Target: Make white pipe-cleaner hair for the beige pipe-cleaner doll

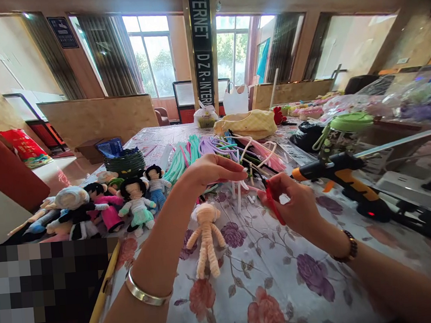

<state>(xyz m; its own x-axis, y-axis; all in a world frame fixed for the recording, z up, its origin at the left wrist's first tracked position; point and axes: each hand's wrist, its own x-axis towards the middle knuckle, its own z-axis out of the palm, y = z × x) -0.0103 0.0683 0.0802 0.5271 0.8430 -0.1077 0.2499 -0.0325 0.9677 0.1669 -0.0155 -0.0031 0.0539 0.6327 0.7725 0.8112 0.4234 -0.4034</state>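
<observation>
Scissors [278,212] partly hidden in right hand [296,200]

Count: 2 sets of fingers, left fingers [232,165] and right fingers [282,178]. 1 pair of red-handled scissors [274,204] in the right. 1 beige doll [206,232] on the near side of the left. Left of the fingers: 3 black-haired dolls [133,189], 1 grey-haired doll [72,197], rest overlap, no exact count. Just beyond the fingers: fuzzy stems [188,156], too many. Right of them: 1 glue gun [347,178], 1 green-lidded cup [352,121]. Farther off: 2 white bags [235,101], 1 yellow bag [248,124].
</observation>
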